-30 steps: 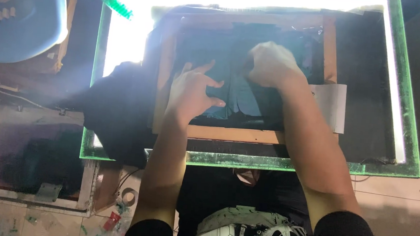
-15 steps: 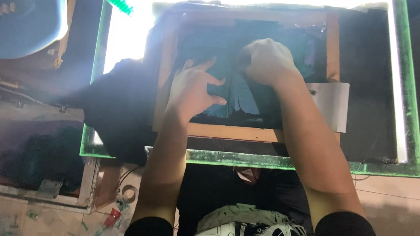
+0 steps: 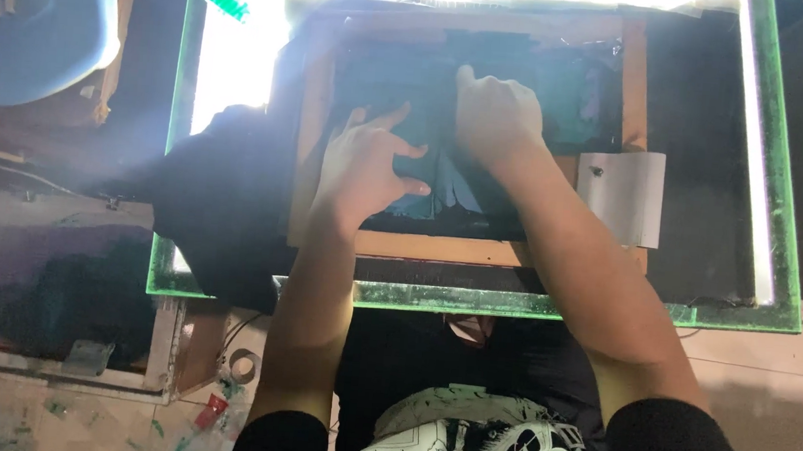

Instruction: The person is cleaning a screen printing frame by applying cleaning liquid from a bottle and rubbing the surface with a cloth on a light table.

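A wooden-framed printing screen (image 3: 438, 249) with a dark teal mesh (image 3: 573, 105) lies flat on a backlit glass table with green edges (image 3: 510, 304). My left hand (image 3: 364, 160) rests flat on the mesh near the frame's left side, fingers spread and holding nothing. My right hand (image 3: 496, 118) is curled into a fist just to its right, knuckles pressed on the middle of the mesh. Whether anything is inside the fist is hidden. The two hands almost touch.
A black cloth (image 3: 222, 202) hangs over the table's left front corner. A grey metal plate (image 3: 619, 195) sits on the frame's right side. Another framed screen (image 3: 53, 284) lies lower left, with a blue tub (image 3: 35, 25) above it and a tape roll (image 3: 242, 366) on the floor.
My right fist has slid slightly left across the mesh, closer to my left hand. The left hand has stayed in place.
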